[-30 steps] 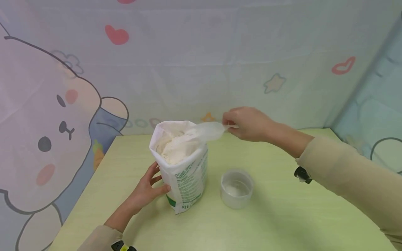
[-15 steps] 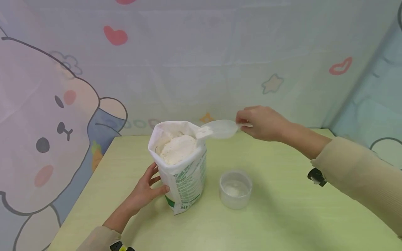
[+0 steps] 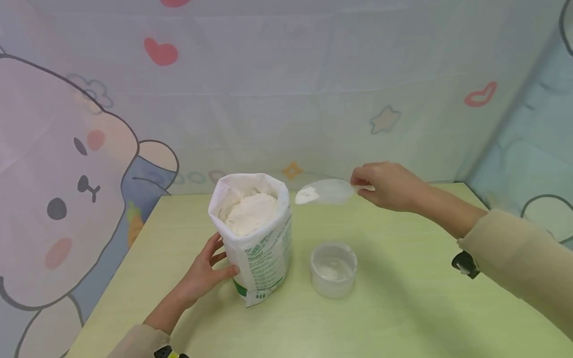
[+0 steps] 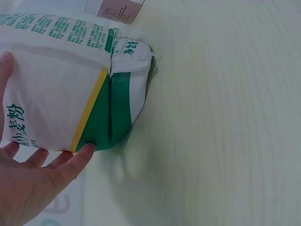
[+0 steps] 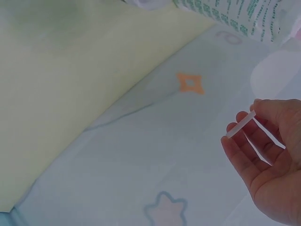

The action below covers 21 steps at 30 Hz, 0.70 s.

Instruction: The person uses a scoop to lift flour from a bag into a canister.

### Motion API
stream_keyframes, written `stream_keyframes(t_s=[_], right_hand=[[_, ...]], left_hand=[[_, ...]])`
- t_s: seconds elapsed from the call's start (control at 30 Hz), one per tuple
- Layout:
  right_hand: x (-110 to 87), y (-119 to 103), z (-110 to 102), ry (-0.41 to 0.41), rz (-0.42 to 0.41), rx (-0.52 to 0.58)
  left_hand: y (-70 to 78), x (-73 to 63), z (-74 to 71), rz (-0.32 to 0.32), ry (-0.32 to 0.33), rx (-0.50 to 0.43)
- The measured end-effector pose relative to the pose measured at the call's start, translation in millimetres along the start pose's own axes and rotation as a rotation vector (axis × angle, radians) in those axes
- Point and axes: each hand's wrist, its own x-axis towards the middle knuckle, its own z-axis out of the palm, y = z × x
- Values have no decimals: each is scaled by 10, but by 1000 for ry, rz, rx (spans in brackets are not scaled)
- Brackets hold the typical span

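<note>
An open white flour bag (image 3: pixel 264 258) with green print stands on the table, full of pale flour (image 3: pixel 250 214). My left hand (image 3: pixel 201 278) grips its near left side; in the left wrist view the thumb lies on one face and the fingers (image 4: pixel 75 165) on another. To the right of the bag, my right hand (image 3: pixel 391 186) pinches the handle of a translucent scoop (image 3: pixel 333 191), whose tip carries a little flour. The right wrist view shows only the handle end (image 5: pixel 241 124) between thumb and fingers. Below the scoop stands a round clear tub (image 3: pixel 333 287) with some white at its bottom.
The pale green-yellow table (image 3: pixel 394 318) ends at a printed cloth backdrop (image 3: pixel 250 124) just behind the bag. In the left wrist view, a pinkish printed label (image 4: pixel 120 10) shows on a container beyond the bag.
My right hand has drawn the scoop out of the bag and moved right, clear of the bag's rim. The left hand keeps its grip, and bag and tub stay put.
</note>
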Motion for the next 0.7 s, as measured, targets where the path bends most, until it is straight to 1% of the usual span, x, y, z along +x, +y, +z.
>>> stream_keyframes(t_s=[0.23, 0.43, 0.7], right_hand=[[-153, 68, 107, 3, -6, 0], [-261, 93, 193, -22, -7, 4], [-328, 111, 252, -43, -34, -7]], left_hand=[[4, 13, 11, 19, -8, -10], [-33, 30, 7, 12, 5, -12], [-35, 16, -1, -4, 14, -3]])
